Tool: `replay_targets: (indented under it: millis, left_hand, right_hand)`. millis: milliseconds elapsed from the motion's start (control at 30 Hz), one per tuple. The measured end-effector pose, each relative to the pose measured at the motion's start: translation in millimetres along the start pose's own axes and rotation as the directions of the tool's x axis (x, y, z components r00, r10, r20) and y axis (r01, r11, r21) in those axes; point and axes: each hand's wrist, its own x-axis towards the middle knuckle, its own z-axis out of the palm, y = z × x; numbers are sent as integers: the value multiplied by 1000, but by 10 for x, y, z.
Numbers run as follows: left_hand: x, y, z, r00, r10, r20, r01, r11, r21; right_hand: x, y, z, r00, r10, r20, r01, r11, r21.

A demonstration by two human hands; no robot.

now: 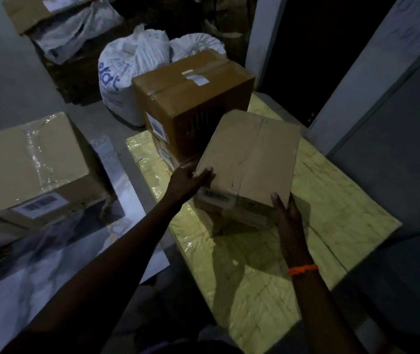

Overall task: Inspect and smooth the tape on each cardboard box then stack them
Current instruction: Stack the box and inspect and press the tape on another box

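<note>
The small taped brown cardboard box point(249, 159) sat tilted between both hands, left fingers point(205, 173) grasping its near-left corner, right fingers point(279, 200) its near-right, long axis running away towards the stacked brown cardboard boxes point(193, 103).

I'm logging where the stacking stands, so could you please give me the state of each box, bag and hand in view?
Small box: taped shut, tilted, held at both near corners.
Left hand: gripping the small box's left corner.
Right hand: gripping its right corner.
Stacked box: taped shut, level, on a lower box.
Large box: sealed, tape wrinkled, resting at left.
Far box: open, wrapping spilling out.
White sack: tied shut, upright.
</note>
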Motion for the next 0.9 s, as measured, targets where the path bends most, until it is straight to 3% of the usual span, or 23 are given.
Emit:
replay_targets:
  millis: [133, 333, 533, 667, 900]
  left_hand:
    - [-493, -163, -31, 999, 2, 32, 2, 991, -131]
    - [-1615, -493, -476, 995, -61, 76, 87, 909, -409]
    - [-2812, -1039, -1167, 978, -185, -96, 125, 888, -442]
    - [-3414, -1524, -1582, 928, -277, -251, 134, 874, -467]
    - [-4107, -2072, -1930, 823, -369, -433, 123, 859, -498]
  right_hand:
    - [-393, -35, -130, 998, 53, -39, -49, 994, 101]
    - [-1248, -90, -156, 994, 95, 44, -97, 995, 30]
    - [-2019, -30, 401, 973, 89, 215, -80, 996, -48]
    - [-2342, 74, 979, 905, 124, 407, -90, 991, -103]
    - [-2398, 314, 1924, 709, 178, 682, 4, 966, -257]
